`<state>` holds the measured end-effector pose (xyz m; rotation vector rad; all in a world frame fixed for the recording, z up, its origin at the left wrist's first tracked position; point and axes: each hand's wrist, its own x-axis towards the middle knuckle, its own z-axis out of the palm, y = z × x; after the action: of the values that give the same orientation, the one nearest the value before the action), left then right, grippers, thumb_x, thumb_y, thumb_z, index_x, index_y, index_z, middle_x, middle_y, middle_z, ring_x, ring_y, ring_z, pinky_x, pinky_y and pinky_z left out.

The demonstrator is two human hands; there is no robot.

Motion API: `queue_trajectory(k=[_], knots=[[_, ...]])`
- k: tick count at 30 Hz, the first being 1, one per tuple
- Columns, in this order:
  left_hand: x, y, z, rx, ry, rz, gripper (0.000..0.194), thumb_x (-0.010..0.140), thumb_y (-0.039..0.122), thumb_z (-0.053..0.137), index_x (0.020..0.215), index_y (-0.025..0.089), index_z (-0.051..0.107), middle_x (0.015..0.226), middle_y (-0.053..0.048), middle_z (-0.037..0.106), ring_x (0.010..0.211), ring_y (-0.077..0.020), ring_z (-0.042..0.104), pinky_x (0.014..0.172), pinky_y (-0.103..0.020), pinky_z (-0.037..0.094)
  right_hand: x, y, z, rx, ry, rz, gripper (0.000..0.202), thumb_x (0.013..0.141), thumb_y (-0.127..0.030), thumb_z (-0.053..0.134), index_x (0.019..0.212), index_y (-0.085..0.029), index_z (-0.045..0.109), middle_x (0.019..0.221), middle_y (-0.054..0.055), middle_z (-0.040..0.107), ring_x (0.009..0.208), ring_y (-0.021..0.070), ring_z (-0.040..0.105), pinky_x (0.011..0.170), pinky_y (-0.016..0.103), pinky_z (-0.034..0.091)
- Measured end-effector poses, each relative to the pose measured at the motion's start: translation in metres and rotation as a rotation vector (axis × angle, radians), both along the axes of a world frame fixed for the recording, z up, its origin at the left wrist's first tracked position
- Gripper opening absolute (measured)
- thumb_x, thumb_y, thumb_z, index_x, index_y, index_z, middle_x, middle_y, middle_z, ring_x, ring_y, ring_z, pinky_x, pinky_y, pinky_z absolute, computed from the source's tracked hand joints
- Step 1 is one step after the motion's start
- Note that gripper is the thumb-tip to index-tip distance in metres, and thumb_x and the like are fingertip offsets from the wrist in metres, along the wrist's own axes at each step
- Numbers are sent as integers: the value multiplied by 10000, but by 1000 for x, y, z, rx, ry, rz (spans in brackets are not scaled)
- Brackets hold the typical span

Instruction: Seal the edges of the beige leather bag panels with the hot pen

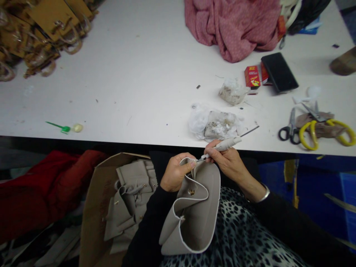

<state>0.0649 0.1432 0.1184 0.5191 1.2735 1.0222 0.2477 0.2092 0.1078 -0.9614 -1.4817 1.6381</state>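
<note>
My left hand [174, 172] is closed on the top edge of a light grey handbag body [211, 196], thumb inside and fingers outside. The bag hangs open over my lap, its sides folded inward, with a small gold-coloured metal fitting inside. My right hand [232, 165] grips a slim tool [228, 144] with a pale wrapped handle. A thin dark rod sticks out of its far end, and its near tip is at the bag's edge beside my left thumb. Whether the tip touches the edge I cannot tell.
On the white table [125, 74] are fluffy white-topped blocks [221, 124], a red box [252, 77], a black phone-like object [280, 72], yellow-handled scissors [313, 135] and pink cloth [236, 26]. Brown bags [52, 16] lie far left. A cardboard box [96, 207] holds grey pieces.
</note>
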Motion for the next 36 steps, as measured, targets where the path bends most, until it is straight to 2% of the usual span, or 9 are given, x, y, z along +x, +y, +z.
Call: queue_trajectory(k=[3, 8, 11, 14, 18, 20, 27, 31, 36], knots=[[2, -1, -1, -2, -10, 38, 319, 648, 358, 898, 740, 136, 690, 643, 16, 577, 605, -103, 454, 614, -245, 334, 5, -2, -1, 184, -2, 31, 251, 1032, -408, 610, 907, -203, 684, 778, 5, 669, 705, 137, 618, 669, 274, 493], [1, -6, -8, -20, -64, 83, 319, 617, 331, 907, 745, 143, 683, 645, 6, 597, 602, -114, 482, 610, -251, 351, 21, -6, 2, 665, -94, 208, 160, 1025, -362, 631, 1038, -226, 715, 926, 34, 738, 849, 184, 609, 799, 353, 484], [1, -9, -10, -18, -79, 107, 321, 604, 315, 906, 746, 144, 676, 653, 2, 609, 604, -121, 504, 614, -256, 376, 30, -11, 9, 804, -116, 236, 148, 1007, -342, 658, 1092, -237, 719, 944, 36, 757, 871, 200, 617, 804, 366, 495], [3, -11, -7, 15, -51, 122, 313, 608, 310, 900, 734, 143, 668, 641, 9, 600, 587, -115, 494, 599, -252, 377, 36, -20, 16, 723, -55, 114, 178, 1021, -379, 632, 1079, -243, 731, 929, 39, 761, 856, 203, 657, 843, 387, 514], [7, -14, -5, 76, 32, 88, 261, 652, 310, 871, 730, 147, 682, 628, 17, 582, 582, -106, 474, 584, -243, 363, 39, -39, 18, 350, 16, -119, 221, 1044, -387, 592, 1172, -260, 720, 946, 41, 781, 855, 196, 735, 800, 348, 592], [7, -17, -6, 113, 91, 83, 240, 668, 312, 859, 748, 149, 703, 652, 11, 595, 601, -110, 484, 592, -243, 373, 40, -47, 17, 233, 45, -171, 246, 1056, -398, 567, 1216, -266, 699, 916, 29, 792, 811, 178, 757, 761, 310, 620], [5, -23, -10, 169, 297, 156, 262, 641, 316, 874, 780, 145, 733, 686, -5, 646, 630, -120, 530, 615, -245, 411, 43, -64, 27, 216, -21, -271, 233, 1022, -449, 618, 1011, -234, 709, 784, 2, 779, 705, 154, 757, 722, 257, 630], [-7, -19, 11, 283, 390, 334, 268, 641, 327, 872, 763, 149, 714, 667, 9, 646, 609, -115, 545, 620, -246, 434, 47, -70, 35, 230, -72, -336, 259, 991, -459, 664, 896, -220, 694, 763, 10, 774, 712, 158, 746, 698, 247, 611], [-48, -22, 65, 416, 541, 622, 360, 623, 376, 890, 817, 147, 692, 690, 20, 645, 606, -117, 578, 623, -253, 476, 51, -70, 45, 254, 13, -465, 238, 1030, -447, 607, 966, -224, 662, 817, 16, 790, 607, 135, 700, 580, 237, 564]])
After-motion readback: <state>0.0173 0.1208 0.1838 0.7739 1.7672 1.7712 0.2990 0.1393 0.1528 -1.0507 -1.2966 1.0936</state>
